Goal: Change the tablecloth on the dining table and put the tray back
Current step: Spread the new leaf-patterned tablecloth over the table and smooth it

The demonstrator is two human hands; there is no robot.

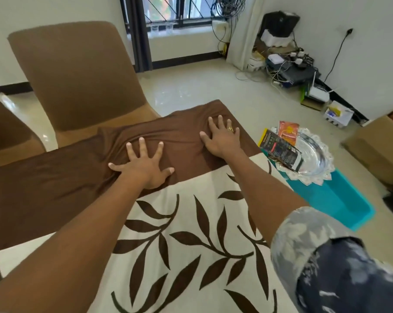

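Both hands lie flat with fingers spread on the tablecloth (191,233), pressing its brown border. The left hand (143,166) sits nearer the person, with cloth bunched into wrinkles around its fingers; the right hand (220,138), wearing a ring, rests farther out by the corner. To the right of the right hand, off the table, a glass tray (313,154) holding packets (281,147) sits on a teal bin (340,199).
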